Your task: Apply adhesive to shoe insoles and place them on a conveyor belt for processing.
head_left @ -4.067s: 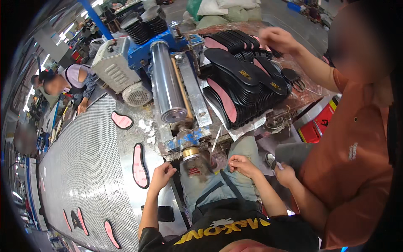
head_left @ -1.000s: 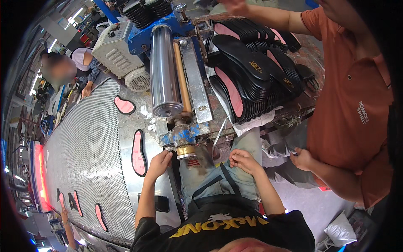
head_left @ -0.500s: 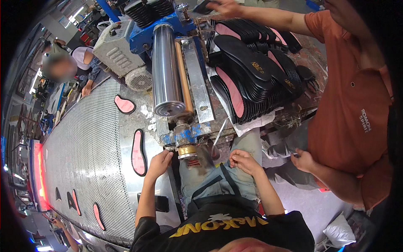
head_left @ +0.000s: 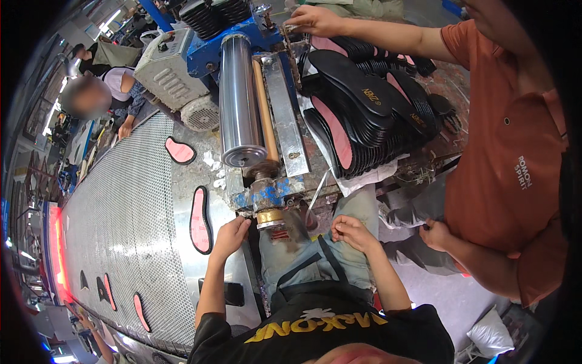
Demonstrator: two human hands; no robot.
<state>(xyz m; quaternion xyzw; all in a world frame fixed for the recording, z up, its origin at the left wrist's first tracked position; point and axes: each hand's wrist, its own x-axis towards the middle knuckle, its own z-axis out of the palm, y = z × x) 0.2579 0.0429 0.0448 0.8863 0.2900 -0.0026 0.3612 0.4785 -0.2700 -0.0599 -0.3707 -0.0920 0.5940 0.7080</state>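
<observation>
My left hand is closed, fingers curled, by the table edge just left of the brass-coloured shaft end of the roller machine. Over my lap, my right hand is loosely closed, fingertips together; nothing shows in it. A pink-topped insole with a black rim lies on the metal plate left of my left hand. A shorter pink-and-black insole lies farther back. The machine's steel roller stands in front of me, beside a thinner copper-coloured roller.
Stacks of black insoles cover the table right of the machine. A co-worker in an orange shirt reaches across behind them with one hand. Left, a mesh conveyor carries several pieces near a glowing red heater. A phone-like black object lies near my left forearm.
The co-worker's far hand has moved left and down toward the machine, and the dark piece it held no longer shows. Their other hand has closed slightly. My hands have barely moved.
</observation>
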